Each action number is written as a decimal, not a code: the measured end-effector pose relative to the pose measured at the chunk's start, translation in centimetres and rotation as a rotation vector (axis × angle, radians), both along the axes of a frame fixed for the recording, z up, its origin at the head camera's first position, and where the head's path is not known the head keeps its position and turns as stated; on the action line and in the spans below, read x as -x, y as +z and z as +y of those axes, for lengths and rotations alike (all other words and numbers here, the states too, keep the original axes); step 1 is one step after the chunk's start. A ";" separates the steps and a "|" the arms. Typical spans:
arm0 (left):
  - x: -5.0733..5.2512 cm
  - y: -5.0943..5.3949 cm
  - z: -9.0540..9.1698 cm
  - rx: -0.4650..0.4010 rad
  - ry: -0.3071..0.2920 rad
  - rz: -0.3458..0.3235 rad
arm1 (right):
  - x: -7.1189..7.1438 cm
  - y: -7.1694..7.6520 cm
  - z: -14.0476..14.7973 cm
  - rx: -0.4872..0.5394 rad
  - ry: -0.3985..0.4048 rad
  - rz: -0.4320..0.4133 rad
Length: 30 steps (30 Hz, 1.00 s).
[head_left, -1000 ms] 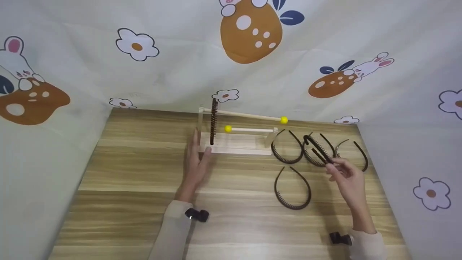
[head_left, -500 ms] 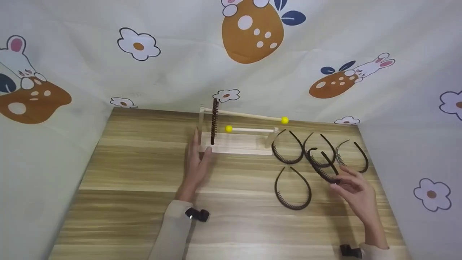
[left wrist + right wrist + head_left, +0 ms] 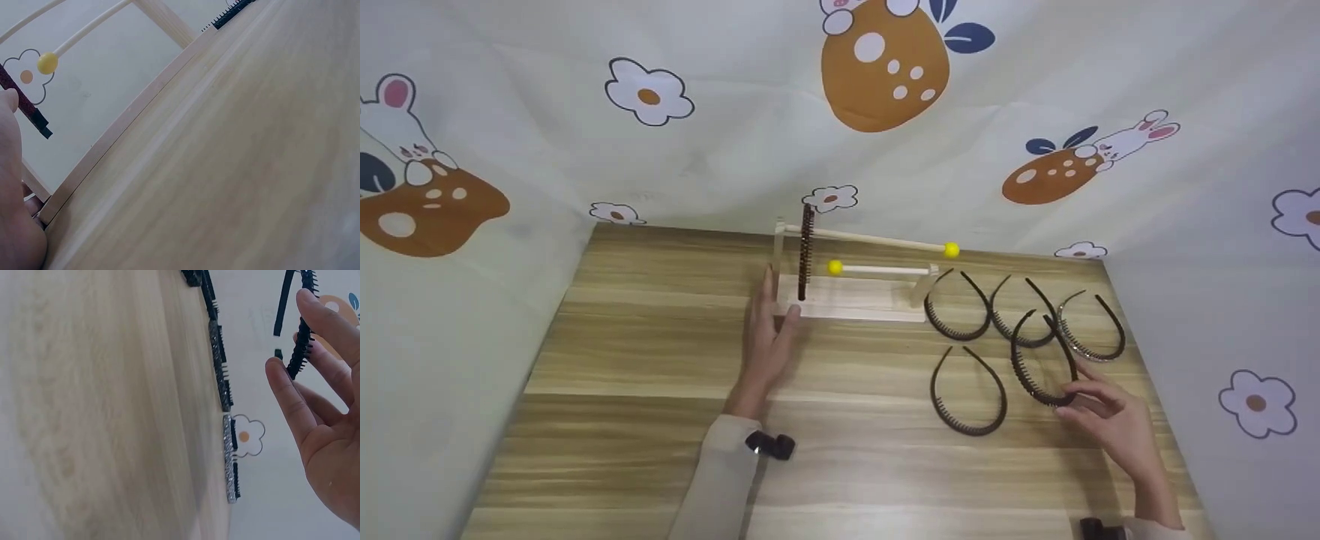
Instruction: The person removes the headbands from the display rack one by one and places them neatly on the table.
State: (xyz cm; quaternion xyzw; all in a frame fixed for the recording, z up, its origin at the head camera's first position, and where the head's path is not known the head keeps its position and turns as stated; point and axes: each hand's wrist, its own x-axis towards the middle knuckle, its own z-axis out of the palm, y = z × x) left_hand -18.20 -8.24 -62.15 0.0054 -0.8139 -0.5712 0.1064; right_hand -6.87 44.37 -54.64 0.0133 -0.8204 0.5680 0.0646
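My right hand [image 3: 1114, 420] pinches a dark toothed headband [image 3: 1020, 367] by its lower right curve, raised above the table in the right wrist view. At the left end of a pale wooden stand [image 3: 855, 309], my left hand [image 3: 771, 337] holds the base and post, thumb in front and fingers along the outer side. A dark reddish headband [image 3: 805, 255] hangs on the stand's longer rod [image 3: 877, 240], close to the left post. The shorter rod [image 3: 885, 270] has a yellow ball end [image 3: 835, 268] and carries nothing.
Right of the stand lie three headbands: a left one [image 3: 958, 334], a middle one [image 3: 997, 319] partly behind the held one, and a glittery one [image 3: 1099, 356]. Another headband [image 3: 971, 430] lies nearer the front. A printed curtain [image 3: 720, 150] borders the table's back.
My right hand has moved toward the front and slightly right with its headband, which has turned so its loop faces up more openly. My left hand stays on the stand.
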 end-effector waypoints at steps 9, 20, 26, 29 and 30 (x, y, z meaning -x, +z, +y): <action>-0.1 0.0 0.1 -0.006 -0.008 0.024 | -0.8 -0.3 2.3 -0.194 -0.002 -0.062; 0.0 0.0 0.0 -0.013 -0.015 0.004 | -1.1 -1.1 4.2 -0.405 0.038 -0.149; -0.1 0.1 0.0 -0.020 -0.006 -0.020 | -1.4 -1.8 4.5 -0.415 0.073 -0.129; -0.1 0.2 0.0 -0.020 -0.007 -0.018 | -1.4 -2.0 4.7 -0.406 0.091 -0.137; -0.1 0.2 0.0 -0.020 -0.006 -0.017 | -1.4 -2.0 4.7 -0.404 0.096 -0.141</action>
